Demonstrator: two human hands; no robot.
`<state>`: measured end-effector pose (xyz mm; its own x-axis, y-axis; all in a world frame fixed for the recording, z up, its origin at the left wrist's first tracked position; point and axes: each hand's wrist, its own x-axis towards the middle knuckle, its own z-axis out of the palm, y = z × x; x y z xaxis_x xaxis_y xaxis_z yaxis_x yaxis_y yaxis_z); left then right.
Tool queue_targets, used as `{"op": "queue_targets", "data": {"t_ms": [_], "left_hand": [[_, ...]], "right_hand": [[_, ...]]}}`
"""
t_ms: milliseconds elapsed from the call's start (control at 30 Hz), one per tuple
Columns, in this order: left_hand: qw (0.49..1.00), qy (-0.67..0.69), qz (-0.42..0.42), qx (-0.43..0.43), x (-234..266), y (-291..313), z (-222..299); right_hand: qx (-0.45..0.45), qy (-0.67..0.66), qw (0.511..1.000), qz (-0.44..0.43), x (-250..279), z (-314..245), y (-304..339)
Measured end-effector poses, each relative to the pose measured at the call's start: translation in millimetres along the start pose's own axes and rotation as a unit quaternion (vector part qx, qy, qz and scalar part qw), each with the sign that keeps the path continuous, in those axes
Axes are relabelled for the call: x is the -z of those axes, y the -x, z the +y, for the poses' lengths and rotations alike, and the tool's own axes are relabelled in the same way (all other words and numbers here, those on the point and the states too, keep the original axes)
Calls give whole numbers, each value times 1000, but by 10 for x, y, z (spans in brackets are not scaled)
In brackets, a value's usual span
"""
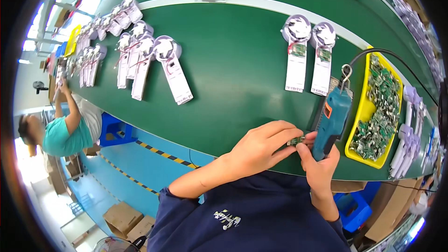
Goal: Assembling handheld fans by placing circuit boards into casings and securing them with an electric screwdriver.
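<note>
A blue power screwdriver (332, 117) hangs over the right hand (320, 171); its fingertips and the left hand's (263, 147) pinch a small circuit board (295, 141) over the green table (228, 88).

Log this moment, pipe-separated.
left hand: pinching small green circuit board | right hand: gripping same board | teal power tool: overlapping right hand | yellow tray: holding boards

Green tabletop (228, 98) lies open to passage between white devices (177, 83) left and right — but a blue power tool (333, 116) hangs before the right hand (321, 172), a yellow tray (364, 107) beyond.
</note>
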<state>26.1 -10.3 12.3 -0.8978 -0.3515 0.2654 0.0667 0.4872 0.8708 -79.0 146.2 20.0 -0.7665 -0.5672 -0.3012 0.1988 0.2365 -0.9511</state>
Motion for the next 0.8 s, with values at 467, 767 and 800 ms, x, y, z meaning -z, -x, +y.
{"op": "queue_targets", "data": {"t_ms": [467, 767, 800], "left_hand": [[910, -355, 183, 110, 1234, 260, -742], [976, -192, 39, 95, 87, 278, -106], [984, -153, 30, 90, 23, 269, -83]], "right_hand": [[-61, -350, 923, -144, 86, 150, -158], [-21, -404, 888, -218, 196, 312, -53], [-36, -396, 895, -204, 200, 309, -37]]}}
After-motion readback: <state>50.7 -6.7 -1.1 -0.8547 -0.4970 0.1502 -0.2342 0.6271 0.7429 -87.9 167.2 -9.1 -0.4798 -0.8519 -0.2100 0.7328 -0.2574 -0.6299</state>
